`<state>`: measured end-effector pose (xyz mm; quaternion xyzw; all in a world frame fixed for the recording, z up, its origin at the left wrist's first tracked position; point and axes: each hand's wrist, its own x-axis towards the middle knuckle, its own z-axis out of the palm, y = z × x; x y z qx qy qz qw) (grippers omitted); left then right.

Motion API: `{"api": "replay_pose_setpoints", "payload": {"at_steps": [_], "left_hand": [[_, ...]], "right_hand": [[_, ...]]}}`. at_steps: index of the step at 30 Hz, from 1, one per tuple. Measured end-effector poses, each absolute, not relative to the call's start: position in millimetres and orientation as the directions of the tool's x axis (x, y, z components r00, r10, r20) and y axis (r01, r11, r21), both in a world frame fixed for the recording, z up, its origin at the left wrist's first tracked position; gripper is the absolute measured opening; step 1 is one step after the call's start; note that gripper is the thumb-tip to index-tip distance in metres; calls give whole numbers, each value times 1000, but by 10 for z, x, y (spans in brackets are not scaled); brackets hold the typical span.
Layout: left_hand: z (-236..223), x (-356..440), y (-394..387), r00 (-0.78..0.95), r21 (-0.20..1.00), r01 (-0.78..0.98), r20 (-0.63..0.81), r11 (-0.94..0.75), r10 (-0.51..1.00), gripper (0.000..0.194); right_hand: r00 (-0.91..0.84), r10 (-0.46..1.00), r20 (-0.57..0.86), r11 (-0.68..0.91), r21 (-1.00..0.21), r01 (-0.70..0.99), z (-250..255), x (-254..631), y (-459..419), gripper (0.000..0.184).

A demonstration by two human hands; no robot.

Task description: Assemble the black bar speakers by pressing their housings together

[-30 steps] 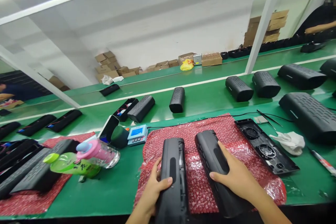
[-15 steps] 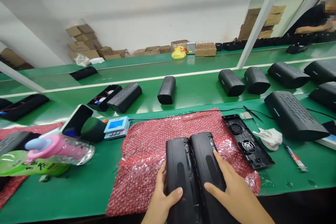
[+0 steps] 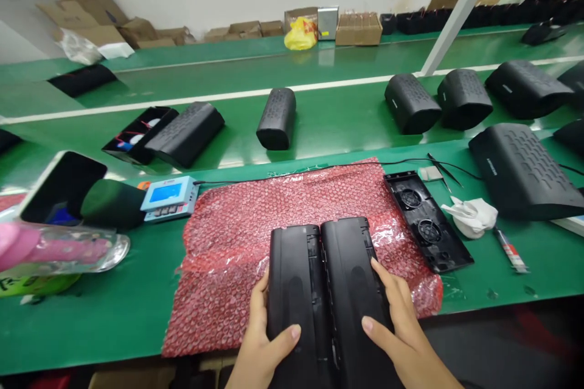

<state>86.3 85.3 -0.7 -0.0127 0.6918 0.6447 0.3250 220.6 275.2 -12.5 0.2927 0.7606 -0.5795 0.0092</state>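
Two long black plastic casings lie side by side with a narrow gap between them, over the front of a red bubble-wrap sheet (image 3: 228,255). My left hand (image 3: 269,337) is closed around the outer side of the left casing (image 3: 292,276), thumb on its top face. On the other side, my right hand (image 3: 401,322) grips the right casing (image 3: 349,264), thumb on top and fingers along the edge. Clips and slots show along the facing edges. The near ends run out of view. A black panel with two fan grilles (image 3: 429,225) rests right of the casings.
Beyond the wrap sits a blue meter (image 3: 168,197) with a cable. At left are a phone (image 3: 64,188) and a clear bottle (image 3: 68,249). A crumpled tissue (image 3: 472,216), a syringe (image 3: 511,252), tweezers (image 3: 442,170) and a large black speaker-like housing (image 3: 524,170) stand at right.
The camera view has tilted down and turned, so the bench things appear higher and larger. Both hands keep their hold on the casings, which look slightly further left in view.
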Motion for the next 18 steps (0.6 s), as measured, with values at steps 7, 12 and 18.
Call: {"api": "replay_pose_setpoints", "payload": {"at_steps": [7, 12, 18], "left_hand": [[16, 827, 871, -795, 892, -405, -453, 204, 403, 92], [-11, 821, 835, -790, 900, -375, -436, 222, 432, 88], [82, 813, 854, -746, 862, -457, -506, 220, 433, 86]], "right_hand": [[-810, 443, -386, -209, -922, 325, -150, 2066, 2854, 85], [-866, 399, -303, -174, -952, 253, -150, 2045, 2851, 83], [-823, 427, -374, -175, -927, 331, -3, 2019, 2839, 80]]}}
